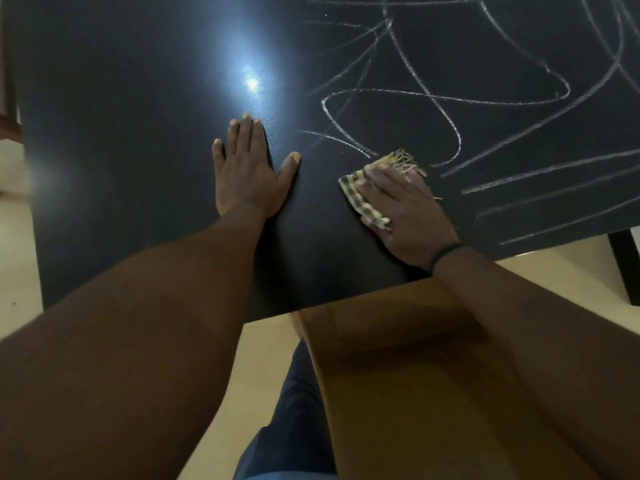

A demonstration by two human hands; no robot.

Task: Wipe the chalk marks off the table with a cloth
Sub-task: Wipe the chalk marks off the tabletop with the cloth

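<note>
Nearest the camera: one leg in dark blue trousers (298,410) above the pale floor (266,358), and one brown wooden chair (398,375) tucked at the near edge of the bench (138,168).

Two bare forearms extend from the bottom of the view onto the dark bench top. The right wrist carries one dark band (445,254).

Left hand (247,171): lies flat, palm down, on bare bench surface. Its fingers (242,133) are straight and close together, the thumb spread wide to the right. It holds nothing.

Right hand (405,209): lies on top of one cloth (367,199) and presses it to the bench. The cloth is a tan and dark checked fabric with a frayed fringe showing past the fingertips. The fingers here appear extended over the cloth rather than curled round it, though motion blur makes this uncertain.

The cloth sits near the front edge of the bench, right of centre, just beside the nearest chalk marks (450,98).

The chalk marks are white looping scribbles and several long strokes covering the right and far right part of the bench. They form no readable letters or numbers. No brand, label or printed text is legible.

Farther left, one bright light reflection (251,81) shows on the bench top.
</note>
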